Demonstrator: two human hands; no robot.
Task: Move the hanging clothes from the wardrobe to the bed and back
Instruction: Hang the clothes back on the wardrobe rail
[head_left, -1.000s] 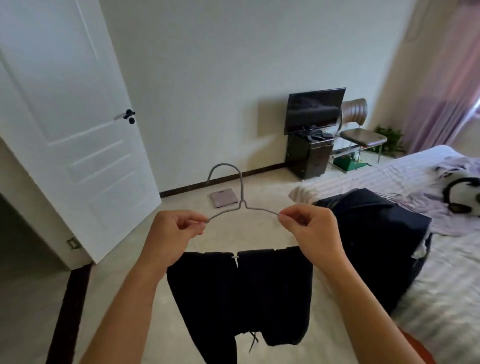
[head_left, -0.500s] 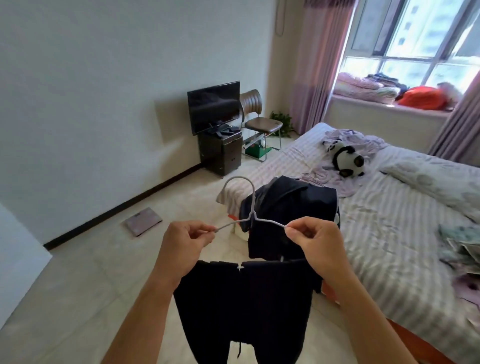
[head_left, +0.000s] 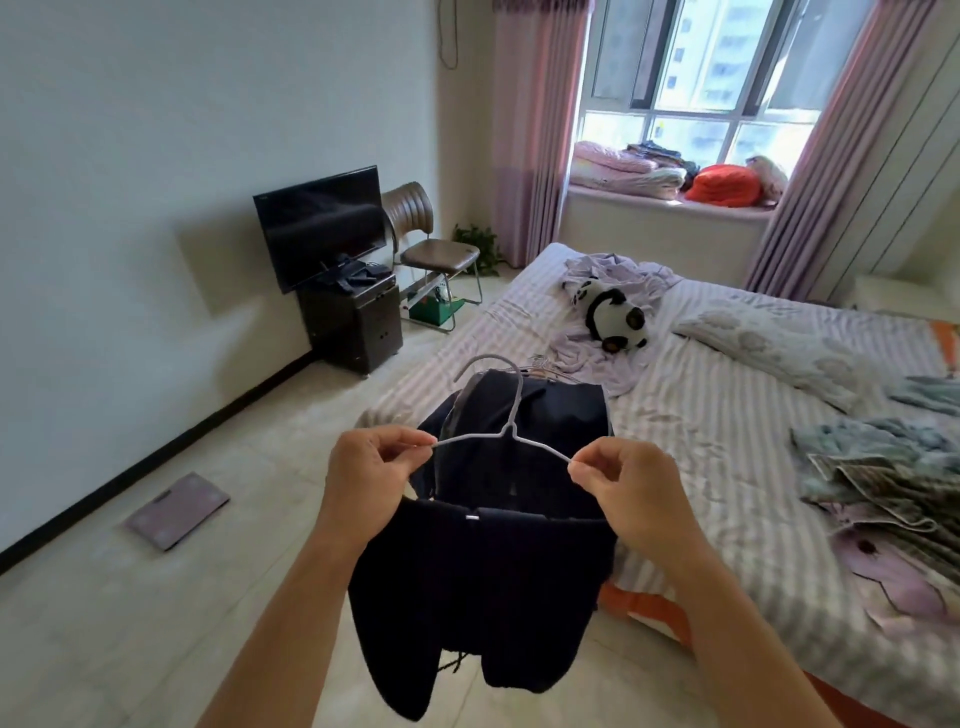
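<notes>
A thin grey wire hanger (head_left: 506, 422) is held up in front of me, with black trousers (head_left: 483, 587) draped over its bottom bar. My left hand (head_left: 371, 478) pinches the hanger's left shoulder and my right hand (head_left: 626, 488) pinches its right shoulder. Behind the hanger, a pile of dark clothes (head_left: 550, 415) on hangers lies on the near corner of the bed (head_left: 727, 436), which has a lilac striped sheet. The wardrobe is out of view.
On the bed lie a panda toy (head_left: 613, 317), a lilac garment, a pillow (head_left: 789, 338) and patterned clothes (head_left: 883, 483) at right. A TV (head_left: 319, 226) on a dark cabinet and a chair (head_left: 431, 249) stand by the left wall. A scale (head_left: 176, 509) lies on the floor.
My view has swung right from the white door to the bed and window. Both hands still hold the hanger with the trousers, now closer to the bed's corner.
</notes>
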